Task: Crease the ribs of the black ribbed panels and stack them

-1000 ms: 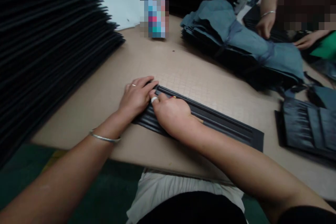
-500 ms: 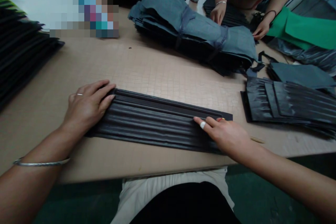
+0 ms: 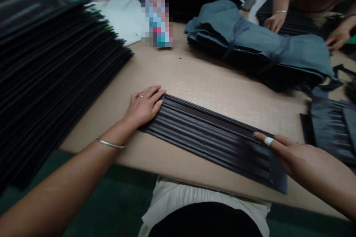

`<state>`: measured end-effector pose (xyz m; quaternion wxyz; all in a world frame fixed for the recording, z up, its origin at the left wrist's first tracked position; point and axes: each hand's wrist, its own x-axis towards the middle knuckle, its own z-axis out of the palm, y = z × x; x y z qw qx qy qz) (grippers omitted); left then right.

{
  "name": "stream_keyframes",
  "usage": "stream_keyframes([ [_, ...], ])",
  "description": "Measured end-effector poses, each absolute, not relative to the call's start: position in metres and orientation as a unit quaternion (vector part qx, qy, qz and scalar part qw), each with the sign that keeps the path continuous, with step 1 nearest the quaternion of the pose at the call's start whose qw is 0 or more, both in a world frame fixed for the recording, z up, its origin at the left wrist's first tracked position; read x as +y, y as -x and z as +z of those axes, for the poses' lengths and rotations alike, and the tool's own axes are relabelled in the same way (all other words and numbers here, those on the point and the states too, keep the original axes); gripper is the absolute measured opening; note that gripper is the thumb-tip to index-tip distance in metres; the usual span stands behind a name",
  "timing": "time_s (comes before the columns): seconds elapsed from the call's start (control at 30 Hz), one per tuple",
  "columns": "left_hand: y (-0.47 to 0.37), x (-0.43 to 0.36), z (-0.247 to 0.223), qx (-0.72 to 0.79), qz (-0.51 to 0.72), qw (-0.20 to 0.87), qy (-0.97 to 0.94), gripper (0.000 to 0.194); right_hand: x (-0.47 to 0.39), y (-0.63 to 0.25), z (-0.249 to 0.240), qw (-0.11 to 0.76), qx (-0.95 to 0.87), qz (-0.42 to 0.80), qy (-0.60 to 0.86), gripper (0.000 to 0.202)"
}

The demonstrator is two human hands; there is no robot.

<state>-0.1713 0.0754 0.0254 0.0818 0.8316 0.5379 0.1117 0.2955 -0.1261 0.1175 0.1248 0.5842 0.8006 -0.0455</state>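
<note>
A beige tabletop (image 3: 155, 66) fills the middle of the view, its surface faintly crackled into small squares near the centre. At seven o'clock, beyond the table's near edge, is a dark green floor (image 3: 105, 189); at six o'clock are the wearer's pale cloth (image 3: 172, 196) and black garment (image 3: 208, 222).

A ribbed black panel (image 3: 211, 135) lies flat on the table, running from the centre towards four o'clock. The left hand (image 3: 143, 107), just off centre at nine o'clock, rests over the panel's left end with fingers slightly spread. The right hand (image 3: 297, 157), between three and four o'clock, lays an extended finger (wrapped in a white band (image 3: 269, 141)) on the panel's right end; its other fingers are mostly hidden, so whether they pinch anything cannot be told.

A tall stack of black sheets (image 3: 61, 70) is cut off at nine to ten o'clock. White paper (image 3: 122, 18) lies at eleven; beside it an item is masked by pixel blocks. A tied teal bundle (image 3: 258, 40) sits at one to two o'clock. Behind it a co-worker's hands (image 3: 275, 22) show, the body cropped. At three o'clock, dark ribbed pieces (image 3: 328, 129) are blurred and cut by the frame.
</note>
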Motion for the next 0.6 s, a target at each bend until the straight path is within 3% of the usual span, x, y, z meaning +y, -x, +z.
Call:
stream_keyframes([
  [0.1, 0.171, 0.073, 0.026, 0.552, 0.122, 0.083, -0.821, 0.051, -0.070, -0.214, 0.102, 0.051, 0.829, -0.138, -0.540, 0.049],
  [0.27, 0.169, 0.068, 0.027, 0.542, 0.149, 0.101, -0.821, 0.049, 0.011, -0.085, 0.088, 0.011, 0.854, -0.212, -0.474, 0.047],
  [0.6, 0.167, 0.068, 0.022, 0.544, 0.164, 0.105, -0.816, 0.047, 0.066, -0.041, 0.121, 0.095, 0.863, -0.241, -0.434, 0.040],
])
